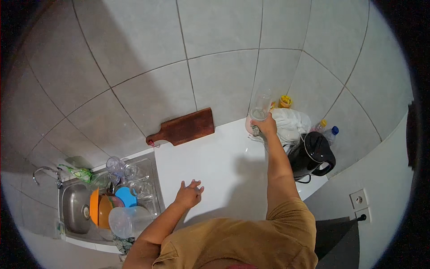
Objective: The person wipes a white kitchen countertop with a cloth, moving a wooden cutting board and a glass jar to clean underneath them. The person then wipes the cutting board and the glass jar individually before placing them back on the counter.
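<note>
My right hand (267, 126) reaches to the back right corner of the counter. Its fingers are curled at the near end of a clear cylindrical container (262, 106), glass or plastic. A bit of checked cloth (256, 130) shows just under the fingers; whether they grip it too is hidden. Behind and beside this hand lie a crumpled white plastic bag (292, 122) and a pinkish rounded thing (249, 126), partly covered. My left hand (189, 194) hovers over the white countertop (208, 168) with fingers apart, holding nothing.
A wooden cutting board (188, 127) leans on the tiled wall. Right stand a black electric kettle (310, 153), small bottles (332, 134) and a yellow-topped container (285, 101). Left, a steel sink (72, 205) adjoins a drainboard with orange bowls (100, 210), a translucent tub (129, 221) and clear glassware (141, 188).
</note>
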Action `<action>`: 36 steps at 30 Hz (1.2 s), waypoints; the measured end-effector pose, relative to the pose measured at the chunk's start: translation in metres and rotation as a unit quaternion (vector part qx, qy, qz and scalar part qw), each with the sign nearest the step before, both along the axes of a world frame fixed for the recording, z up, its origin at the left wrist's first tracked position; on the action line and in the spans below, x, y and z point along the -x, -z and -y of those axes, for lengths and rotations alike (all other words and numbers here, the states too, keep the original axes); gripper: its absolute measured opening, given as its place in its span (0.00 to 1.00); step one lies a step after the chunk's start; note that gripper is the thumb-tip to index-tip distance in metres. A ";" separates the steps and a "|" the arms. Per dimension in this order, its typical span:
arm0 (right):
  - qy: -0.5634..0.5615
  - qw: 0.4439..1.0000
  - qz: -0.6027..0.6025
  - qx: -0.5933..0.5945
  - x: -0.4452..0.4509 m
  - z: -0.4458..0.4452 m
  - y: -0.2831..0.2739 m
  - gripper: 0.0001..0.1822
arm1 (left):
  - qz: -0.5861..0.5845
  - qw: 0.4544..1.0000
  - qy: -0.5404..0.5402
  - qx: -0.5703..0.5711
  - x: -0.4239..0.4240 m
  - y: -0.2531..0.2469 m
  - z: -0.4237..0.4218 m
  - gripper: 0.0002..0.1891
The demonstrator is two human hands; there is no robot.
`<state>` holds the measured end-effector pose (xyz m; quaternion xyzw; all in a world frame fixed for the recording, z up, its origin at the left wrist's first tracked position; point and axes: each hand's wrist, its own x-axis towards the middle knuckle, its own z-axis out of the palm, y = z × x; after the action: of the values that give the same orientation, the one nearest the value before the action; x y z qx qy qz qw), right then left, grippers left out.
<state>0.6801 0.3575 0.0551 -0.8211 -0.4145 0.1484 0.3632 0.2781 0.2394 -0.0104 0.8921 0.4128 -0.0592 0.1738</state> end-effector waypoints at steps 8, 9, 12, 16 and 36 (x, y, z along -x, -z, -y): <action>-0.052 0.991 -0.011 -0.119 0.041 0.015 -0.001 0.41 | 0.007 1.000 0.020 0.006 0.006 0.003 -0.002 0.21; -0.076 0.988 -0.004 -0.134 0.052 0.018 -0.004 0.41 | 0.007 1.000 0.013 0.015 0.006 0.000 -0.002 0.20; -0.131 0.982 0.019 -0.133 0.090 0.040 -0.013 0.41 | 0.007 0.999 -0.002 0.042 0.004 -0.009 -0.001 0.20; -0.179 0.980 0.030 -0.085 0.140 0.093 -0.026 0.41 | 0.055 0.997 -0.022 0.054 0.007 0.004 -0.001 0.19; -0.125 0.989 -0.028 -0.071 0.168 0.206 0.010 0.43 | 0.426 0.895 0.038 0.123 -0.089 -0.067 -0.008 0.50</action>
<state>0.5118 0.1520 0.0455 -0.7306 -0.5129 0.1860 0.4107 0.3676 0.2469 0.0564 0.8184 0.2543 0.2696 0.4392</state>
